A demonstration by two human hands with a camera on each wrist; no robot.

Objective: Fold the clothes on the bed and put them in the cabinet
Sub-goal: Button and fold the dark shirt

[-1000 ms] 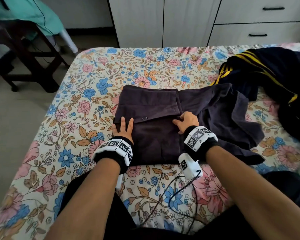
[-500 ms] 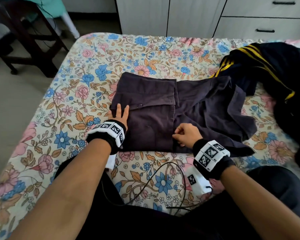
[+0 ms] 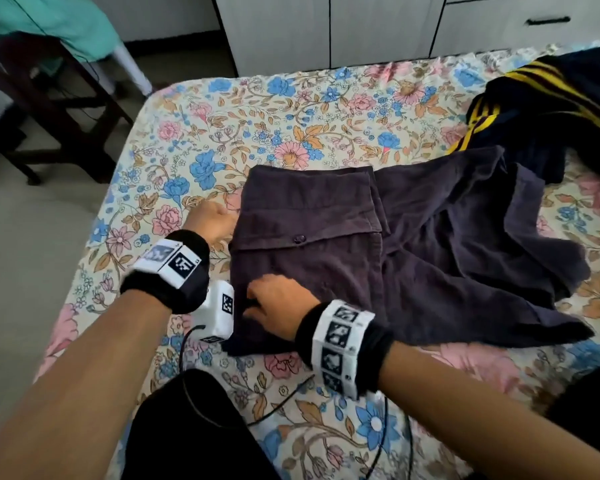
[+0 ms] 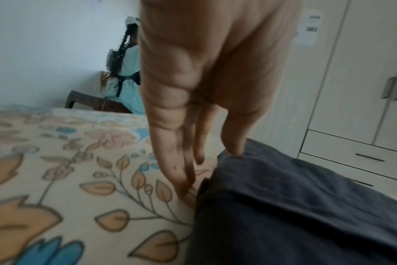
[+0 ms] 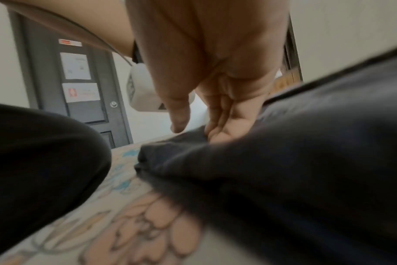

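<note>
Both hands are down at the folded end of the dark purple shorts (image 3: 312, 244), which lie in the middle of the floral bed (image 3: 291, 109), loose fabric spilling out toward 3 o'clock. The left hand (image 3: 210, 218) sits at the garment's 9 o'clock edge: in the left wrist view its fingers (image 4: 177, 161) run straight down to the sheet right against the fold, thumb resting on top of the cloth, so extended rather than gripping. The right hand (image 3: 279, 299) is at the 7 o'clock corner, fingers (image 5: 224, 123) lying together and fairly straight on the fabric with the thumb just above it; whether it has begun a pinch I cannot tell through the blur. To do this fold well, I'd say take the whole stack of layers at that left edge, both hands level, and carry it over toward 3 o'clock in one sweep, keeping the buttoned flap flat. The striped dark garment (image 3: 551, 95) waits at 2 o'clock, the white cabinet (image 3: 378, 26) at 12 o'clock
</note>
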